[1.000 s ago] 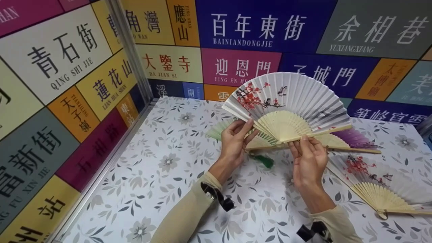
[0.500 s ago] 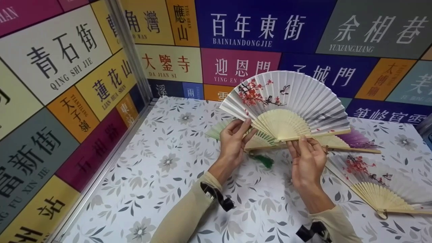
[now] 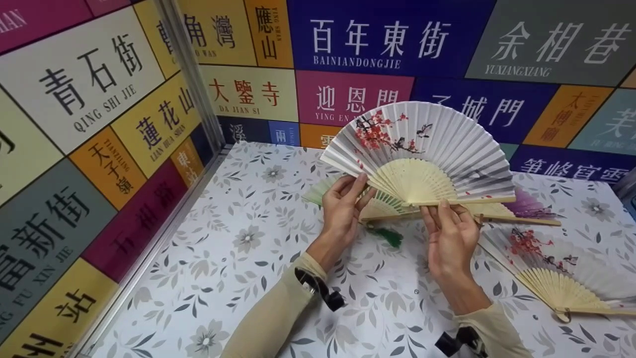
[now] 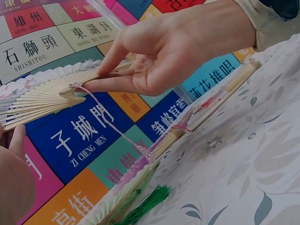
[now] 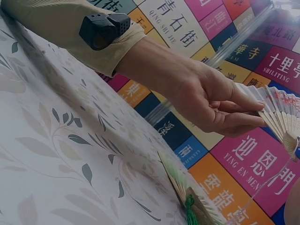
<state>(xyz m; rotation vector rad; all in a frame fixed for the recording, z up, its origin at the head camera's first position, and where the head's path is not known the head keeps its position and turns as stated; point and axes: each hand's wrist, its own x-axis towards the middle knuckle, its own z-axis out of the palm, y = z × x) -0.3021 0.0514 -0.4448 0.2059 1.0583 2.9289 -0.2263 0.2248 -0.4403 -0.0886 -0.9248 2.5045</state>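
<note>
A white folding fan (image 3: 447,132), spread wide and painted with red blossoms and small birds, is held up above the table by both hands. My left hand (image 3: 343,209) pinches its left outer rib between thumb and fingers. Near the pivot, my right hand (image 3: 452,238) pinches the right outer rib, which lies almost level. A thin pale pink cord (image 4: 110,119) hangs down from the pivot in the left wrist view. Behind the held fan, a spread green fan (image 3: 318,189) and a purple fan (image 3: 536,204) lie partly hidden on the table.
To the right lies another spread white fan (image 3: 561,283) with red blossoms. A green tassel (image 3: 390,236) rests by the green fan. The table (image 3: 278,278) has a leaf-patterned cover. Walls with coloured sign panels (image 3: 382,35) stand behind and at the left.
The held fan has turned slightly clockwise, its right rib sinking from a slant to nearly level. Both hands have shifted a little left and keep their pinch.
</note>
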